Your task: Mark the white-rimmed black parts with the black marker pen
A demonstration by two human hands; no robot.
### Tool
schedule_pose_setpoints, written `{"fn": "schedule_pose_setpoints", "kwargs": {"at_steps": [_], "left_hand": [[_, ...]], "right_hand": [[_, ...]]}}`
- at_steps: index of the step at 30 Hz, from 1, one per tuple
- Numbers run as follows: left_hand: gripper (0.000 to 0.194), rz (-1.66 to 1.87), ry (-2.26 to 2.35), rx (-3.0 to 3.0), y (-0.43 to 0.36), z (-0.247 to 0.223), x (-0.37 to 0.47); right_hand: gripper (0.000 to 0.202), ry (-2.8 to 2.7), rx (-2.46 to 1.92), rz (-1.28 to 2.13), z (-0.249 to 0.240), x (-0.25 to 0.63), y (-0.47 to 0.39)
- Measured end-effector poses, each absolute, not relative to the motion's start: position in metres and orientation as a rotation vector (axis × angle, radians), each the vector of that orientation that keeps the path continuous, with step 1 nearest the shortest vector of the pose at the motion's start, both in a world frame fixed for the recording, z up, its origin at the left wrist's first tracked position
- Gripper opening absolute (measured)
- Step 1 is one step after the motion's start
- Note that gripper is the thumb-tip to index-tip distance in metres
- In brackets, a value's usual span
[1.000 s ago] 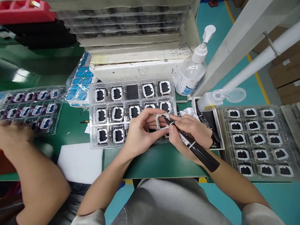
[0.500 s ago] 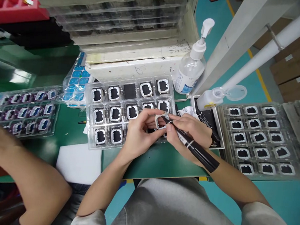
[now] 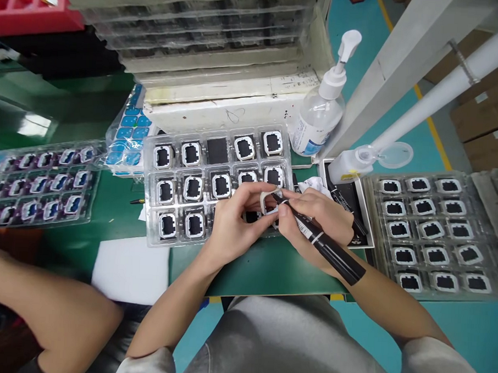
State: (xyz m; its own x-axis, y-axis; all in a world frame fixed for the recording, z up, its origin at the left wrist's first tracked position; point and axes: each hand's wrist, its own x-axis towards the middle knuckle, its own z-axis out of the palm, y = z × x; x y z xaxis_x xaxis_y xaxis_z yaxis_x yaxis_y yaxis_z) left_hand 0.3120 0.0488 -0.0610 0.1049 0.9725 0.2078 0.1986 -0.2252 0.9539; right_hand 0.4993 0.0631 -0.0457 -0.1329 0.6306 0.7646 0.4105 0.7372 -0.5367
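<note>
My left hand [image 3: 237, 219] pinches a small white square frame [image 3: 266, 202] by its edges, above the front right part of a clear plastic tray [image 3: 149, 196]. Between the fingers of my right hand [image 3: 317, 220] is a black marker [image 3: 332, 250], its tip touching or very near the upper right edge of the frame. The tray's pockets hold similar white frames around dark pieces, such as one frame [image 3: 221, 186] in the middle row. One back-row pocket shows only a dark square [image 3: 217, 151]. My fingers cover some front pockets.
A pump bottle [image 3: 318, 121] and a smaller white bottle [image 3: 351, 164] stand behind my right hand. Another filled tray [image 3: 374, 236] lies at right, one more [image 3: 89, 201] at left. A white foam sheet [image 3: 132, 269] is near a person's arm [image 3: 62, 310]. Stacked trays [image 3: 198, 36] rise behind.
The frame in my left hand looks tilted more on its side, with the marker tip still at its edge. The other person's arm at the left has moved down, uncovering more of the left tray.
</note>
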Motion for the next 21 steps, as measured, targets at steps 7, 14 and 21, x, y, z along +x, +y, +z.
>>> {"fn": "schedule_pose_setpoints", "kwargs": {"at_steps": [7, 14, 21], "left_hand": [[0.037, 1.249, 1.182, 1.679, 0.0492, -0.0591, 0.3124], [0.036, 1.248, 1.164, 1.643, 0.0496, -0.0598, 0.3133], [0.046, 1.209, 1.077, 1.440, 0.0526, -0.0571, 0.3119]], "right_hand": [[0.020, -1.785, -0.786, 0.111, -0.0486, 0.4975, 0.0654], [0.024, -1.784, -0.762, 0.180, -0.0489, 0.5006, 0.0676], [0.026, -1.733, -0.735, 0.268, -0.0492, 0.5001, 0.0646]]}}
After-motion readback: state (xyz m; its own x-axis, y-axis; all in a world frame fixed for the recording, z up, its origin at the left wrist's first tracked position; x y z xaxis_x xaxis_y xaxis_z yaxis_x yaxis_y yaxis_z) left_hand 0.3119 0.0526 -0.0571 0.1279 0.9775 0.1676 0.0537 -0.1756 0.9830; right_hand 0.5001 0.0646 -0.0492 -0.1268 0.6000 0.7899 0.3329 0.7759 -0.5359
